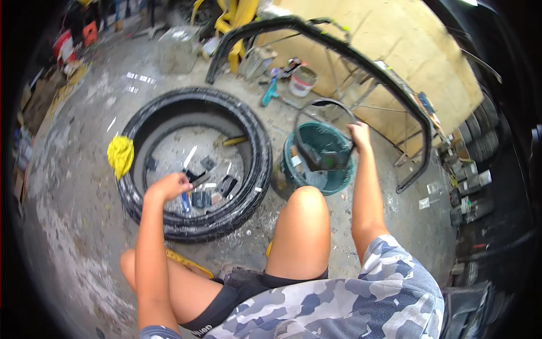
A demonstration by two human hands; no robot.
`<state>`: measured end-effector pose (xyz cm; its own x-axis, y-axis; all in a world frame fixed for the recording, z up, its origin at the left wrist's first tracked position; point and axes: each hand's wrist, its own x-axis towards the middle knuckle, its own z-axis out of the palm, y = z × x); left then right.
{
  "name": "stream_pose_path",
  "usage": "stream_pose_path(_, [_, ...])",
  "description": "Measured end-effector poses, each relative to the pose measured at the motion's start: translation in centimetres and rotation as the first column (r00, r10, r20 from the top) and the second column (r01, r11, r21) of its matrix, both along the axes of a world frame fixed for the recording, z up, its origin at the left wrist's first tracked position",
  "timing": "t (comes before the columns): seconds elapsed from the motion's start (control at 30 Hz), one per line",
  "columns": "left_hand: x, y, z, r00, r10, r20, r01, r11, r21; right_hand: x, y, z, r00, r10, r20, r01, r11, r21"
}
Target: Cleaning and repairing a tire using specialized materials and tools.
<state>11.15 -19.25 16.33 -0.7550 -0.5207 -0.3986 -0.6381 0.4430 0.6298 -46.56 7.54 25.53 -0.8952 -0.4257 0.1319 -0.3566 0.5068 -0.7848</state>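
My right hand [359, 135] grips a thin dark hoop-shaped part [326, 102] by its right side. The hoop is tilted, and its lower end hangs within the teal bucket [345, 185]. My left hand [176, 185] reaches over a large black tire [259, 164] lying flat on the floor. Its fingers are pinched together beside a small black piece [195, 175]; whether they hold it is too small to tell. Inside the tire ring lie a dark square pad [201, 199], a blue-handled item [186, 202] and several other small pieces. A yellow cloth [120, 157] drapes over the tire's left edge.
A long black curved frame [293, 24] leans by a wooden board [446, 73]. Near it are a white tub [303, 81] and a teal-handled tool [270, 93]. Stacked tires [480, 133] stand at the right. My bare knee [305, 209] is close to the bucket.
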Motion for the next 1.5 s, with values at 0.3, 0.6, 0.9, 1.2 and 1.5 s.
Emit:
stream_pose_path(0.3, [-6.3, 1.8, -4.2, 0.843, 0.412, -0.344, -0.206, 0.84, 0.502, 24.4, -14.2, 6.3, 0.902, 0.212, -0.375, -0.347, 0.874, -0.34])
stream_pose_path(0.6, [-4.8, 1.7, -2.0, 0.499, 0.756, -0.424, -0.297, 0.609, 0.735, 29.8, -16.1, 2.3, 0.907, 0.417, 0.068, -0.344, 0.822, -0.455])
stream_pose_path(0.9, [-4.8, 0.0, -1.0, 0.313, 0.759, -0.571, -0.442, 0.649, 0.62, 28.2, -16.2, -3.7, 0.692, 0.508, 0.513, -0.101, 0.771, -0.629])
stream_pose_path(1.2, [-1.7, 2.0, -1.1, 0.534, 0.562, -0.632, -0.653, 0.749, 0.114, 30.6, -15.5, -4.7, 0.639, 0.709, 0.297, -0.542, 0.69, -0.481])
stream_pose_path(1.5, [2.5, 5.6, 3.5, 0.743, 0.618, -0.257, -0.649, 0.759, -0.049, 27.8, -17.7, -7.9, 0.565, 0.801, 0.197, -0.784, 0.596, -0.172])
